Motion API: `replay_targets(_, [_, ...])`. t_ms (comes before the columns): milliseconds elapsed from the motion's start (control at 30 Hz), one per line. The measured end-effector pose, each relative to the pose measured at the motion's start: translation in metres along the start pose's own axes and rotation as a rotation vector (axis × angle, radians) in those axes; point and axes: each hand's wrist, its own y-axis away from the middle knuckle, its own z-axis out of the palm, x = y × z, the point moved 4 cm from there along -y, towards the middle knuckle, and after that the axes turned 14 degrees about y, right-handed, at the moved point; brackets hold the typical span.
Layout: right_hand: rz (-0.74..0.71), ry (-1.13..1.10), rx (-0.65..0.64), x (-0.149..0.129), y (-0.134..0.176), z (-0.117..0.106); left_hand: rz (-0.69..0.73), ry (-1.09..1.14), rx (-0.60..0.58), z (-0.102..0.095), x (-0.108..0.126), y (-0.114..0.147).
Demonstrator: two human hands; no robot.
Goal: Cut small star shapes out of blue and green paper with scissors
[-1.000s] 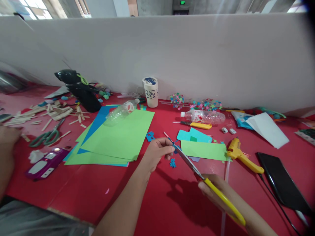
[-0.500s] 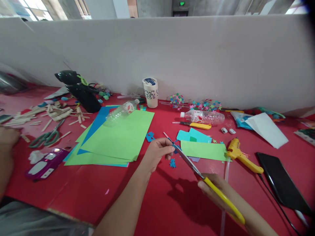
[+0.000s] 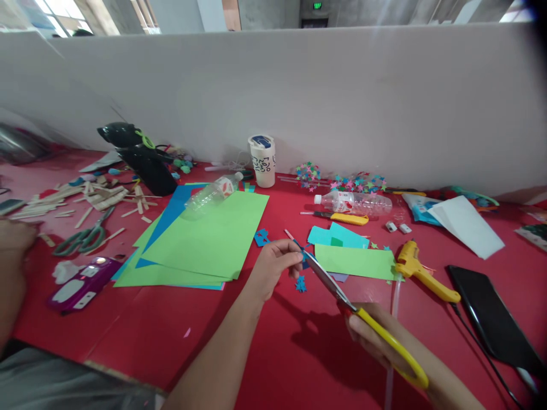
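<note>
My left hand [image 3: 277,266] is closed in a pinch near the middle of the table, at the tips of the scissors. A small piece of blue paper [image 3: 305,255] shows at its fingertips, partly hidden by the blades. My right hand [image 3: 362,331] grips a pair of scissors [image 3: 330,281] with a yellow handle. Their long blades point up and left and look nearly closed. Just below my left fingertips, small blue paper stars [image 3: 301,284] lie on the red table [image 3: 273,353]. A cut blue paper scrap [image 3: 261,237] rests beyond my left hand.
Green sheets [image 3: 205,239] lie at left under a clear bottle [image 3: 213,195]. A yellow glue gun [image 3: 427,276], a phone [image 3: 491,313] and a green strip [image 3: 354,261] are at right. Behind stand a cup [image 3: 262,162] and black bottle [image 3: 147,168]. Another person's hand [image 3: 15,236] is far left.
The scissors' blades and my hands stay almost in place. The whole view has shifted very slightly.
</note>
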Motion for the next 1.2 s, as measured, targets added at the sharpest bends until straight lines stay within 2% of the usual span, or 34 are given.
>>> replay_targets(300, [-0.015, -0.026, -0.012, 0.007, 0.003, 0.002, 0.024, -0.024, 0.019, 0.0, 0.0, 0.001])
replay_targets(467, [-0.042, -0.002, 0.01, 0.005, -0.002, 0.001, 0.045, -0.044, 0.05, 0.005, 0.003, 0.004])
replay_targets(600, [-0.089, 0.005, -0.023, 0.005, -0.007, 0.001, 0.069, -0.056, 0.065, 0.01, 0.002, 0.006])
replay_targets(933, [-0.149, -0.043, 0.042, 0.005, -0.009, 0.004, 0.137, -0.09, 0.076, 0.017, 0.002, 0.01])
replay_targets(1200, [-0.008, -0.107, 0.092, 0.003, -0.006, 0.011, 0.151, -0.118, 0.07, 0.017, -0.001, 0.012])
